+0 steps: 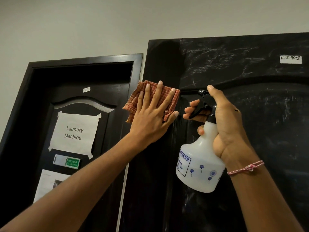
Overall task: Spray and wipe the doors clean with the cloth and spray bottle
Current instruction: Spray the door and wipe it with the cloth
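Observation:
A black door (259, 114) fills the right half of the view, streaked with pale smears near its top. My left hand (150, 114) presses an orange checked cloth (169, 97) flat against the door's left edge, fingers straight and spread. My right hand (227, 124) grips the neck of a white spray bottle (199, 166) with a black trigger head, fingers curled on the trigger, nozzle pointing left toward the door just right of the cloth. A red and white thread band circles my right wrist.
A second black door (80, 91) stands to the left in its frame, with a taped paper sign (74, 133) reading "Laundry Machine", a green welcome slider plate (66, 162) and another paper below. A small white label (291, 59) sits high on the right door. A pale wall rises above.

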The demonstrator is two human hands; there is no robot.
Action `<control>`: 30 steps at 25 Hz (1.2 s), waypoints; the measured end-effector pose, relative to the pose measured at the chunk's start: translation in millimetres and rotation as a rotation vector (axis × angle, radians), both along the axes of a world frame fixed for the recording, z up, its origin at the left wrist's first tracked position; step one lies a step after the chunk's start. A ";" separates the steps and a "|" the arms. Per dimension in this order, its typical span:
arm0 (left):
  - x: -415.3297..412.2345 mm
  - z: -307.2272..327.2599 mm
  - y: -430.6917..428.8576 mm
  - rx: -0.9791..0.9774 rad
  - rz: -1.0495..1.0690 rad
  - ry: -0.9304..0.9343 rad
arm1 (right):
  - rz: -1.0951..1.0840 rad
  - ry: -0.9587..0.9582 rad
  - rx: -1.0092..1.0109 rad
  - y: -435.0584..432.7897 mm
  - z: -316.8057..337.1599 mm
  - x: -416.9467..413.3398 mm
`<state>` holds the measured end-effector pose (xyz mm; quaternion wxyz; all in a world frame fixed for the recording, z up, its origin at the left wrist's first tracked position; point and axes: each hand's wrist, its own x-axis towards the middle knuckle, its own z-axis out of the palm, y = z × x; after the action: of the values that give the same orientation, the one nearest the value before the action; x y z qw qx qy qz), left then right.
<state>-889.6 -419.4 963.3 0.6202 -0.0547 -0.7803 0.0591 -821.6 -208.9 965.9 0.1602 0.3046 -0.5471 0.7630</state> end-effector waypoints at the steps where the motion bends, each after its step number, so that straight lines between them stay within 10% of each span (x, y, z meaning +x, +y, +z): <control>1: -0.2 -7.8 0.0 0.005 -0.002 -0.006 | 0.000 -0.006 0.001 -0.1 -2.7 0.2; 30: 5.8 -172.3 4.3 0.075 0.013 -0.069 | -0.056 -0.137 0.033 -6.9 -85.3 -9.2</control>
<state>-883.7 -415.1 791.0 0.5942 -0.0286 -0.8032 0.0318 -830.8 -215.8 880.6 0.1387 0.2390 -0.5777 0.7680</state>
